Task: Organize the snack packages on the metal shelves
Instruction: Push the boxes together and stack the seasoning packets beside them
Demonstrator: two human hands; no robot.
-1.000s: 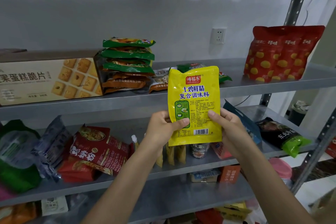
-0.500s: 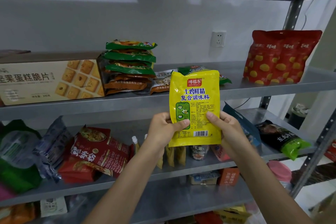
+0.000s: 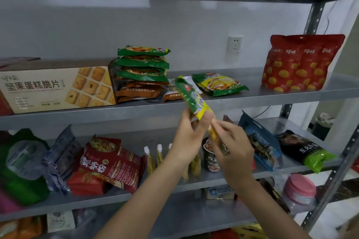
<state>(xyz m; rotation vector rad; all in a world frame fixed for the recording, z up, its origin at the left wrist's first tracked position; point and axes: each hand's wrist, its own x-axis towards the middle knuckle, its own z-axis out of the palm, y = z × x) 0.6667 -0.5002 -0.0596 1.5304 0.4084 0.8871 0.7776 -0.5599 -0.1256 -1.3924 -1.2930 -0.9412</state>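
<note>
At the front edge of the upper shelf [image 3: 272, 100], a person holds a yellow packet [image 3: 191, 96] in both hands, tilted so that its top leans left over the shelf lip and its thin side faces the camera. The left hand [image 3: 185, 138] grips the packet's lower half with fingers curled round it. The right hand [image 3: 232, 148] pinches the bottom end between thumb and fingertips, just below the left.

On the upper shelf, a long biscuit box [image 3: 58, 87] fills the left end. Beside it stands a stack of green packets [image 3: 142, 63] on top of brown ones [image 3: 138, 91]. A green bag [image 3: 219, 83] lies flat near the middle, just behind the held packet, and red bags [image 3: 301, 62] stand upright at the right end. A wall socket [image 3: 235, 43] sits on the wall behind.

On the middle shelf [image 3: 136, 194], red noodle packs [image 3: 110, 161] lean near the left, next to a big green bag [image 3: 21, 170]. Small spouted pouches [image 3: 150, 159] and a cup [image 3: 210, 158] stand near the front edge, partly hidden by the arms. A blue pouch [image 3: 262, 141] and a black bag [image 3: 307, 149] rest toward the right end. A pink-lidded jar [image 3: 300, 187] stands lower down at the right.
</note>
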